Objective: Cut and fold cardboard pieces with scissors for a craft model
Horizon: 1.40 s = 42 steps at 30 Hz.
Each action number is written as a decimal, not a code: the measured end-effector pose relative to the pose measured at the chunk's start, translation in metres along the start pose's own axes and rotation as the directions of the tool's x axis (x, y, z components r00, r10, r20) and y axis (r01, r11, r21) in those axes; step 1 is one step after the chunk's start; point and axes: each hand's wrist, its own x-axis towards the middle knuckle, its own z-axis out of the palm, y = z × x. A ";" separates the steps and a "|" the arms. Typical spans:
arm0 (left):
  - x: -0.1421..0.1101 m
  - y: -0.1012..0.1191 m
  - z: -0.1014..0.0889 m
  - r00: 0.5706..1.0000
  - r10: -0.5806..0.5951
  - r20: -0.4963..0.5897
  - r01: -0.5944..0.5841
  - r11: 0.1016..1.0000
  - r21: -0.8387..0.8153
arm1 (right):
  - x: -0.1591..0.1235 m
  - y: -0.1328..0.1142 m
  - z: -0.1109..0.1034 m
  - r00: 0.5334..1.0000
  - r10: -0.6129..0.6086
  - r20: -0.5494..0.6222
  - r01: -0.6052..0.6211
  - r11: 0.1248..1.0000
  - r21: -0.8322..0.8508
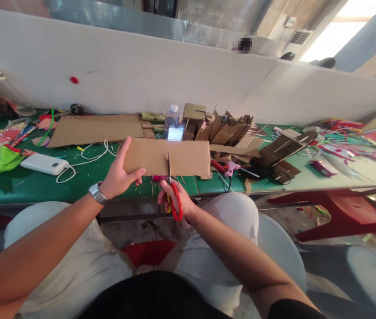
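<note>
Centre of frame: cardboard piece (188,155) held up over the green table (8,190), left hand (118,173) gripping its left end, thumb in front, seemingly to steady it; right hand (181,195) closed round red-handled scissors (177,208), points upward at the lower edge, apparently so blade met card squarely; white power bank (44,164) lay at left, apart from both hands

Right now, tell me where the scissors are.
In the head view, the scissors sit just left of centre in the right hand, blades at the cardboard in the left hand.
</note>
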 end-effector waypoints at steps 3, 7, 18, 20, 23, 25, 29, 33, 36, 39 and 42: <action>0.001 -0.002 -0.002 1.000 0.014 -0.008 -0.014 1.000 0.007 | 0.004 0.001 -0.001 1.000 0.015 0.005 -0.016 0.998 0.066; 0.002 -0.003 -0.003 1.000 0.016 -0.009 -0.016 1.000 0.027 | 0.007 0.001 -0.003 0.998 0.055 0.035 -0.059 0.991 0.120; -0.001 0.003 -0.001 0.999 0.003 -0.033 -0.001 0.998 0.056 | 0.002 -0.002 -0.002 0.999 0.012 0.035 -0.012 1.000 -0.009; 0.001 0.002 -0.005 0.994 0.105 -0.037 -0.098 0.984 0.152 | 0.001 -0.003 -0.003 1.000 -0.003 0.014 0.004 0.997 -0.074; 0.005 -0.002 -0.012 0.960 0.279 -0.001 -0.268 0.924 0.273 | -0.001 -0.006 -0.005 1.000 -0.016 -0.002 0.016 0.992 -0.123; 0.008 -0.006 -0.017 0.947 0.318 0.030 -0.314 0.908 0.276 | -0.002 -0.008 -0.006 1.000 -0.028 -0.005 0.027 0.989 -0.146; 0.014 -0.010 -0.028 0.934 0.358 -0.014 -0.333 0.882 0.333 | -0.002 -0.008 -0.008 0.996 -0.081 -0.037 0.072 0.977 -0.199; 0.012 -0.004 -0.030 0.854 0.517 0.060 -0.437 0.650 0.621 | -0.001 -0.007 -0.010 0.990 -0.129 -0.063 0.103 0.944 -0.312; 0.005 -0.001 -0.020 0.828 0.506 0.242 -0.496 0.457 0.739 | 0.000 -0.004 -0.009 0.991 -0.130 -0.031 0.113 0.941 -0.320; -0.001 -0.001 -0.008 0.859 0.437 0.264 -0.452 0.408 0.793 | 0.000 0.000 -0.007 0.991 -0.128 0.026 0.130 0.942 -0.311; -0.003 -0.002 -0.003 0.876 0.424 0.231 -0.407 0.390 0.826 | 0.000 0.003 -0.005 0.991 -0.120 0.065 0.136 0.928 -0.346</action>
